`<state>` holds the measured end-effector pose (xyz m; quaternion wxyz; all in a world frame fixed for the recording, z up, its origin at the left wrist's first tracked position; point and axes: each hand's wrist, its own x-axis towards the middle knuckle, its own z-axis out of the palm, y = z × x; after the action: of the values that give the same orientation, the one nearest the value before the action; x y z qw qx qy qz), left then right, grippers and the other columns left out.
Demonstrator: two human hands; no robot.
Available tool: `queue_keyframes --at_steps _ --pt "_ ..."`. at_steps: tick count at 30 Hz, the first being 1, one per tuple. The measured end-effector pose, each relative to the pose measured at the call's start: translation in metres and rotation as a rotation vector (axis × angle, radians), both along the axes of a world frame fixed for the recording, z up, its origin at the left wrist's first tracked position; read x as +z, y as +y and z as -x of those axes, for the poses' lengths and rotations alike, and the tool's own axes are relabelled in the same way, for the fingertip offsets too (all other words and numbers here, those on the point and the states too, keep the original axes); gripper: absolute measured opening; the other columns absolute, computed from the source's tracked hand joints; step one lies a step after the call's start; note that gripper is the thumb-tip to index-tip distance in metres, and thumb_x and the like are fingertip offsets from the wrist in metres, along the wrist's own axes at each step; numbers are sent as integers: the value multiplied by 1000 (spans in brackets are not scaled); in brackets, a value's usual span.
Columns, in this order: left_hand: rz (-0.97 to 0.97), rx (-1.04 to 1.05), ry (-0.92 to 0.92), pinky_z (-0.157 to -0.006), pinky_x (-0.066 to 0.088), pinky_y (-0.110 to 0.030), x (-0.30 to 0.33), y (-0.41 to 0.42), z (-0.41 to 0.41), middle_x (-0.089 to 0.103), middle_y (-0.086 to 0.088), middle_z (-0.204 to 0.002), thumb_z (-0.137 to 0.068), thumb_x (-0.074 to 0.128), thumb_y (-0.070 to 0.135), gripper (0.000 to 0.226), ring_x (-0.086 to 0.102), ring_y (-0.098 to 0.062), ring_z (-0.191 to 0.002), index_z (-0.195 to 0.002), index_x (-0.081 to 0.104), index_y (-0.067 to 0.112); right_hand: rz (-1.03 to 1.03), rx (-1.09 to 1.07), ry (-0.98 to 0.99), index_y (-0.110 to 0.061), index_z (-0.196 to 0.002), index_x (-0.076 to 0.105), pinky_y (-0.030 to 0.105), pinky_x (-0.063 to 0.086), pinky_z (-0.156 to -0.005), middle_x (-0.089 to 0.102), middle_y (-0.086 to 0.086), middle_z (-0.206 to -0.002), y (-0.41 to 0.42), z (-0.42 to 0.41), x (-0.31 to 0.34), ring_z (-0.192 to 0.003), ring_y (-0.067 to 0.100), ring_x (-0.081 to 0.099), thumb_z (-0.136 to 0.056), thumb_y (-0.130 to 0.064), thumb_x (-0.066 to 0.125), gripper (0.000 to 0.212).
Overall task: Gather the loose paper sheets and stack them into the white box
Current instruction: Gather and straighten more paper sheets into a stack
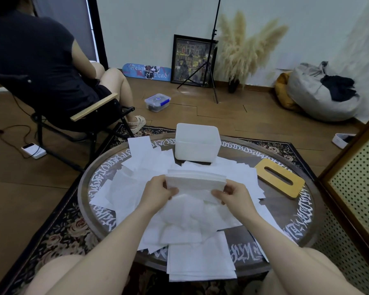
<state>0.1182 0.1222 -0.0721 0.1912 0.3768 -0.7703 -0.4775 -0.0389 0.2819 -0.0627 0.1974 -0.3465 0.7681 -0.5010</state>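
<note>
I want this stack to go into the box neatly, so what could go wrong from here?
1. Both hands, left hand and right hand, grip the stack of sheets only at its near corners, so the far edge may fan or sag.
2. The white box sits beyond loose sheets; reaching over may sweep some off the round table.

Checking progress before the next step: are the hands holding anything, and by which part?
Yes: both hands, left hand and right hand, hold a stack of paper sheets by its two near corners, above the table.
</note>
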Motion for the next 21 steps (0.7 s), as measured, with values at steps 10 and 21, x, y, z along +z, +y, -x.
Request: queue_keyframes --at_steps 10,21 --pt "-107 62 -27 -45 37 -20 -6 -2 -2 54 1 -65 -82 69 9 14 55 -14 -49 -74 58 10 -121 -26 -45 -15 -66 63 14 39 -46 57 -9 -54 -1 -4 -2 -45 2 48 -84 -2 67 22" --pt "-138 190 200 -64 42 -31 19 -16 14 58 2 -66 -79 73 14 15 51 -16 -59 -74 61 22 -40 -128 -181 -6 -85 67 15 33 -43 61 6 -63 -17 23 38 -45 11 41 -82 -13 73 10"
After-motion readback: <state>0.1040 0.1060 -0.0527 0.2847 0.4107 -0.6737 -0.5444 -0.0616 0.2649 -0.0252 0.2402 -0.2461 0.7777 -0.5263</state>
